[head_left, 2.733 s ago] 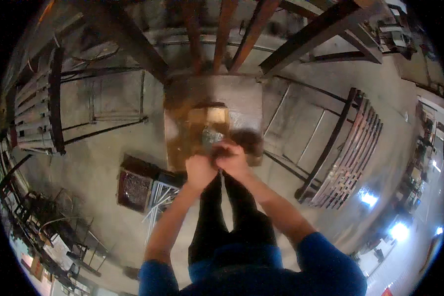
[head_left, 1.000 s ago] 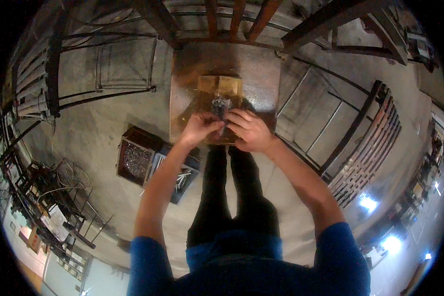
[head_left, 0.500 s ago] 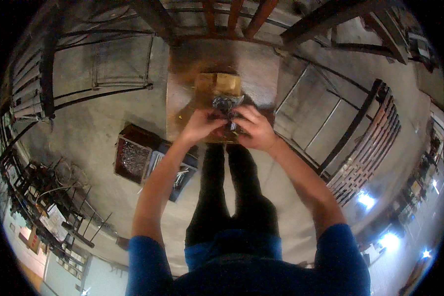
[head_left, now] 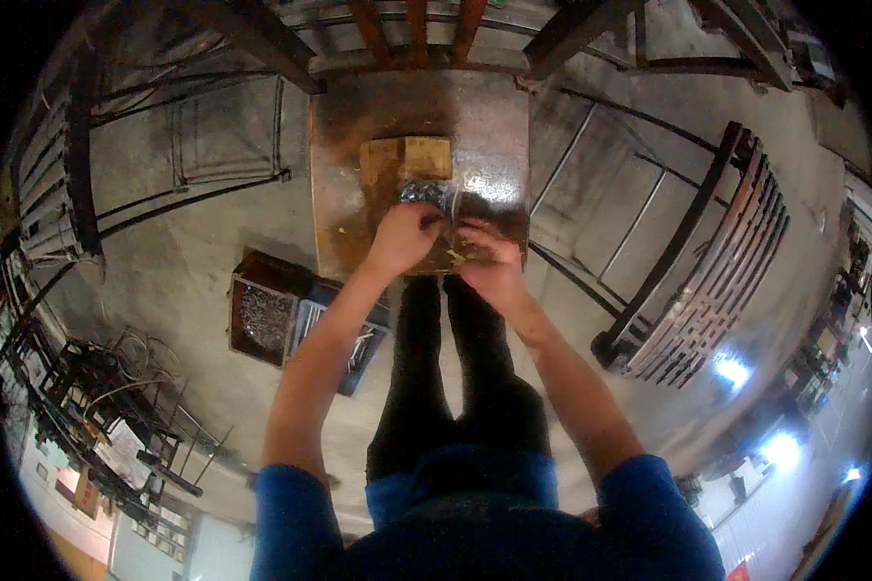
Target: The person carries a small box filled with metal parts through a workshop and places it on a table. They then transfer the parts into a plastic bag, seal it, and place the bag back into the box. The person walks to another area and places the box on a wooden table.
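Note:
A clear plastic bag of small dark metal parts (head_left: pixel 424 192) lies on the wooden tabletop (head_left: pixel 494 116), against the near side of an opened cardboard box (head_left: pixel 421 155). My left hand (head_left: pixel 404 237) is at the bag's near edge, fingers curled inward and thumb pressed to them; what they pinch is too small to make out. Just right of it, my right hand (head_left: pixel 494 261) has bent fingers pointing left, also closed around something I cannot make out. A small yellow scrap (head_left: pixel 455 256) shows by its fingertips.
On the floor at left stand a box full of small metal pieces (head_left: pixel 263 318) and a blue tray (head_left: pixel 358 349) with long metal parts. Slatted metal-framed benches (head_left: pixel 702 271) flank the table, and dark wooden legs (head_left: pixel 252 39) rise beyond it.
My right hand has drawn slightly back toward me, off the bag. My left hand has moved a little right, its fingers curling in. The whole view has shifted slightly.

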`<state>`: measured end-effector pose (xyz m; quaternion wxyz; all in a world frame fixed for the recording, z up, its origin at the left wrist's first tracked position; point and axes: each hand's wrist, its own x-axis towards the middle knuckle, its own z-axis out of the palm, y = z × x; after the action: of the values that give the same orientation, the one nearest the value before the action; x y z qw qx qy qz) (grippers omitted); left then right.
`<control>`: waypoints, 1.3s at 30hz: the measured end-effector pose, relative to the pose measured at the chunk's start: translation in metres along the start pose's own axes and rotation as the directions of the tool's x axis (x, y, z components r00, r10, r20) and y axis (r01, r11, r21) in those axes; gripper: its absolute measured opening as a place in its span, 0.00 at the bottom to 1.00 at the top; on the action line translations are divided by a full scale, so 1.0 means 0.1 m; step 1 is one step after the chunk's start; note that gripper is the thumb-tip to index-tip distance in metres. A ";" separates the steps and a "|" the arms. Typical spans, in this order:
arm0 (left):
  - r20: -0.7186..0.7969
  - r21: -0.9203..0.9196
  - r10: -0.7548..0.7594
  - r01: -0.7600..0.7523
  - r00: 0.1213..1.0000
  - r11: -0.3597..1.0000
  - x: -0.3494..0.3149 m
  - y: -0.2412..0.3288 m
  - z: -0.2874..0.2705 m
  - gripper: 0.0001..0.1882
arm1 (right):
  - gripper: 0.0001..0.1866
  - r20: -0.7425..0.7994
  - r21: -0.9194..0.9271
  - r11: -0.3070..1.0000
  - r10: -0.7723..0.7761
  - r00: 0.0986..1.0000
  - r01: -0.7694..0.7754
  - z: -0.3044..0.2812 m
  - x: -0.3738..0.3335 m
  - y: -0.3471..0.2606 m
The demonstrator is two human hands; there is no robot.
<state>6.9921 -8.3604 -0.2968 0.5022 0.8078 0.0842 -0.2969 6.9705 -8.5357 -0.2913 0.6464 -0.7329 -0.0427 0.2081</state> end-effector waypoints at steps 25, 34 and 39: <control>-0.066 0.367 -0.043 0.065 0.997 0.928 0.12 0.32 0.00 0.13 | 0.22 0.042 0.115 0.993 -0.007 0.999 0.002 -0.02 0.03 -0.03; -0.046 0.550 -0.085 0.096 0.995 0.830 0.16 0.45 0.06 0.09 | 0.21 0.057 0.220 0.971 0.079 0.995 -0.090 -0.04 -0.02 0.06; -0.094 0.484 -0.034 0.075 0.995 0.872 0.16 0.39 0.08 0.10 | 0.23 0.104 0.235 0.957 0.150 0.983 -0.171 -0.07 -0.06 0.08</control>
<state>7.0187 -8.3891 -0.2784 0.2706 0.9169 0.0503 -0.2891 6.9661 -8.5454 -0.2973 0.7096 -0.6398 0.0151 0.2946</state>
